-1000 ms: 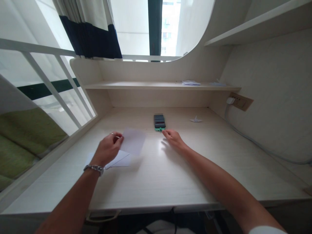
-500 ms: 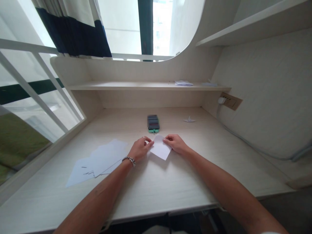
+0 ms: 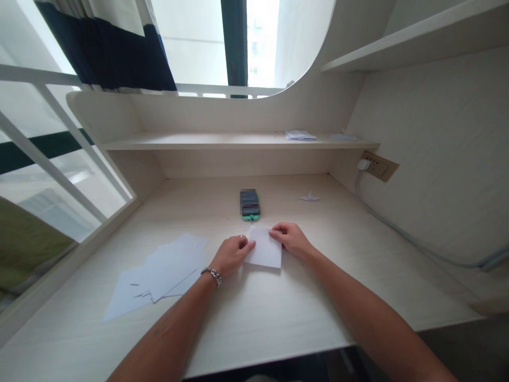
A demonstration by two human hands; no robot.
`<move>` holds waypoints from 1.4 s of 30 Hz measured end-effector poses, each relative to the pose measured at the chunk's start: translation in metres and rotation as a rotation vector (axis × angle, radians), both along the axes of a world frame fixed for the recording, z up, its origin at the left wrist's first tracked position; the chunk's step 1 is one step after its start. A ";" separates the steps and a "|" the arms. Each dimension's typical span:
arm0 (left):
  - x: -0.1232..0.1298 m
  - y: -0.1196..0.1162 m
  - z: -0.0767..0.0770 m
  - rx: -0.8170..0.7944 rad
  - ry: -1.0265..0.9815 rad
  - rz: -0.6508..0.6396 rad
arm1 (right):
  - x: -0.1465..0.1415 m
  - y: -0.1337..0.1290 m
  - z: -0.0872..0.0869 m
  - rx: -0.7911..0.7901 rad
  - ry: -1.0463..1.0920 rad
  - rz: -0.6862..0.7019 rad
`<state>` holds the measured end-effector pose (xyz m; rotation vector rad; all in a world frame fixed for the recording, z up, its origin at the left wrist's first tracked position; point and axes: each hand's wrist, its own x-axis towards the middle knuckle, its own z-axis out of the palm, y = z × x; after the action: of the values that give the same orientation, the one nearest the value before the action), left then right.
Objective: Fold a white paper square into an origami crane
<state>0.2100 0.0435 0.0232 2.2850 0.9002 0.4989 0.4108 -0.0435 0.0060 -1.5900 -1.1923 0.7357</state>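
Between my hands is a small white square of paper [image 3: 264,251], raised a little over the desk. My left hand [image 3: 234,253], with a ring and a chain bracelet, pinches its left edge between thumb and fingers. On the opposite side, my right hand [image 3: 292,238] grips the upper right edge, thumb on top. Just beyond the paper lies a phone [image 3: 250,204] in a green-edged case, its screen blurred out. A folded paper crane [image 3: 309,196] sits farther back to the right.
Loose white sheets [image 3: 167,273] overlap on the desk [image 3: 318,323] left of my left forearm. Above the desk, a shelf [image 3: 207,141] bears folded papers [image 3: 300,135]. At right, a plugged-in cable [image 3: 393,229] runs down the wall from a socket [image 3: 379,165].
The square of paper has turned from a tilted diamond to nearly straight, lower edge level. My left hand has moved slightly down and right with it. The camera view has shifted a little.
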 end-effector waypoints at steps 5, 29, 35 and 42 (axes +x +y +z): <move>-0.002 0.002 -0.002 -0.100 -0.042 -0.043 | 0.000 0.004 -0.002 0.055 -0.078 -0.011; -0.006 0.011 -0.011 -0.466 -0.346 0.180 | 0.006 0.011 -0.001 -0.051 0.207 0.023; -0.004 0.003 -0.011 -0.454 -0.340 0.180 | -0.001 0.008 0.004 -0.059 0.196 0.055; -0.019 -0.001 -0.002 -0.135 -0.202 0.240 | 0.009 0.000 0.001 -0.080 0.096 -0.010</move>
<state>0.1914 0.0424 0.0207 1.9752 1.0761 0.7355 0.4194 -0.0430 0.0068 -1.6065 -1.0969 0.8532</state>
